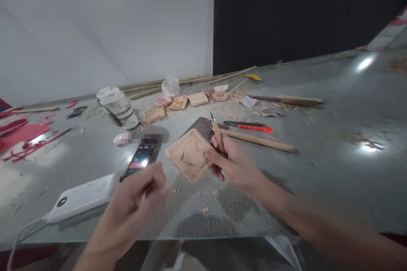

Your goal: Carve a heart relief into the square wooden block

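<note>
My right hand (233, 164) grips the edge of a square wooden block (188, 155) with a shape carved into its face, tilted up off the table. The same hand also holds a slim carving tool (217, 132) with a wooden handle, its tip pointing up and away. My left hand (136, 205) hovers in front of the block, fingers curled and smeared by motion. Whether anything is pinched in them I cannot make out. A dark flat pad (203, 126) lies under and behind the block.
A phone (139, 160) with a lit screen and a white power bank (83, 197) with cable lie left. Further back: an orange utility knife (254, 127), a wooden stick (259, 140), a large knife (286, 100), carved wooden pieces (179, 103), a stack of white cups (119, 108), wood shavings, red scraps (22, 135).
</note>
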Tool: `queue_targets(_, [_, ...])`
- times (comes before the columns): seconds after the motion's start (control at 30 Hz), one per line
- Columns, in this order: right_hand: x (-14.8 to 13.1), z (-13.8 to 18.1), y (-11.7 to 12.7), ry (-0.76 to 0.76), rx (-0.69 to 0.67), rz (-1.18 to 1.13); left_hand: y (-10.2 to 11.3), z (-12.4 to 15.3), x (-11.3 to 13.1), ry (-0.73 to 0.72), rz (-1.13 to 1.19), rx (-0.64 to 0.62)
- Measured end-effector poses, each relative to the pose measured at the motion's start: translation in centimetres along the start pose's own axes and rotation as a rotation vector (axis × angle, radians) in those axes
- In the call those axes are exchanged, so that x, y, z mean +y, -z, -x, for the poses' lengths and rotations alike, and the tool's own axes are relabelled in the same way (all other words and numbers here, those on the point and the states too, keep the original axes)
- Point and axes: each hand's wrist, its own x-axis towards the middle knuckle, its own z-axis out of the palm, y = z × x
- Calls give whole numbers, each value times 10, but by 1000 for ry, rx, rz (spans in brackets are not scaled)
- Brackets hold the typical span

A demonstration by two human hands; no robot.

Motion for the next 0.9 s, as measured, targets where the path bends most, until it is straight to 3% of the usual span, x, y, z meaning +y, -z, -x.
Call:
queue_targets(0.03, [-2,0,-3,5,-13,-31,-10,-8,-6,-19,-19,68])
queue_targets(0.1, [-9,0,-8,2,-30,-60,-31,-18,-18,-55,192,169])
queue_targets(0.27, [-24,3,-19,-78,-104,-4,-67,-20,-31,-15,475,70])
queue_targets(0.4, [-29,4,-19,-134,-157,8,-71,-19,-27,43,539,103])
queue_targets(0.53, [-30,4,-19,-128,-208,9,-59,-23,-32,96,607,81])
queue_targets(0.7, [-28,2,-16,-130,-269,78,-39,-30,-31,331,982,-123])
queue_targets(0.8, [-33,-2,-10,-48,-204,242,-33,-30,-25,420,1090,-386])
queue_targets(0.9, [-43,-5,-6,78,-277,442,-34,-27,-24,475,1086,-621])
